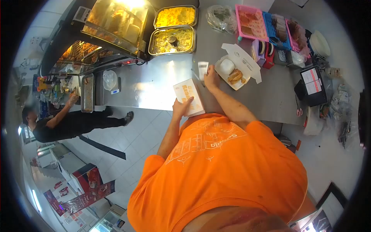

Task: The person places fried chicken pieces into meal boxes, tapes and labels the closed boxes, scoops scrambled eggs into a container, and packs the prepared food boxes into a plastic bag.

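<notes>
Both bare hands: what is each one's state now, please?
Left hand: holding white cardboard box with orange print.
Right hand: holding small flat white packet.

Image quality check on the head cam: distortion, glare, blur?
Head view: strong fisheye, black corners; blown-out light at the top of the food warmer; bright reflection on the steel counter; closed box, left hand and right hand reasonably clear; small text on the tablet screen too small to read.
</notes>
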The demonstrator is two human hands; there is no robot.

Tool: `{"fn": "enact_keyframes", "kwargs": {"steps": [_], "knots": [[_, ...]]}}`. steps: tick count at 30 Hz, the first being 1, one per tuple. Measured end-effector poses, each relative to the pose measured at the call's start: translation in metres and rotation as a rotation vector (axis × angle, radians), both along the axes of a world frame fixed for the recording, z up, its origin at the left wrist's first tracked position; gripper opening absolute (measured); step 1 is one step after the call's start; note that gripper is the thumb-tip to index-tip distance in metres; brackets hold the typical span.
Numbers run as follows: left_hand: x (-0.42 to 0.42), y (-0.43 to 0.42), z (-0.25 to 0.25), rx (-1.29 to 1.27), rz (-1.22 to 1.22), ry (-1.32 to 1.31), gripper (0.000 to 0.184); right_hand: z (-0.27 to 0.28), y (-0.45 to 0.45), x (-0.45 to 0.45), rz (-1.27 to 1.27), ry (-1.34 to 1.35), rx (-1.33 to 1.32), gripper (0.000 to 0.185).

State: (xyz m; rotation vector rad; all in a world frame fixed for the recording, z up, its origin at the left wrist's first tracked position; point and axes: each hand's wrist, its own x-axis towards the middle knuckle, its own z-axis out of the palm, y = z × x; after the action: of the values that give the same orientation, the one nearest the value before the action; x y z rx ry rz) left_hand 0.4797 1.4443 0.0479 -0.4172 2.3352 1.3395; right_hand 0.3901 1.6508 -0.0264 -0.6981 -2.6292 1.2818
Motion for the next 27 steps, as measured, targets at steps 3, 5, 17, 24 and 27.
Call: {"fn": "enact_keyframes", "kwargs": {"steps": [3,5,17,24,27], "knots": [[-0.003,0.007,-0.019,-0.041,0.053,0.095,0.076,0.077,0.005,-0.012,0.122,0.311,-0.15,0.021],[-0.007,0.006,-0.019,-0.021,0.071,0.089,0.074,0.09,0.002,-0.015,0.275,0.337,-0.381,0.02],[0.003,0.01,0.022,-0.763,-0.465,0.617,0.055,0.136,0.059,0.052,0.307,0.21,0.021,0.016],[0.005,0.018,0.028,-0.771,-0.445,0.534,0.055,0.025,0.365,0.023,-0.433,0.17,0.284,0.031],[0.004,0.024,0.03,-0.721,-0.42,0.511,0.055,-0.005,0.41,0.01,-0.509,-0.165,-0.41,0.037]]}}
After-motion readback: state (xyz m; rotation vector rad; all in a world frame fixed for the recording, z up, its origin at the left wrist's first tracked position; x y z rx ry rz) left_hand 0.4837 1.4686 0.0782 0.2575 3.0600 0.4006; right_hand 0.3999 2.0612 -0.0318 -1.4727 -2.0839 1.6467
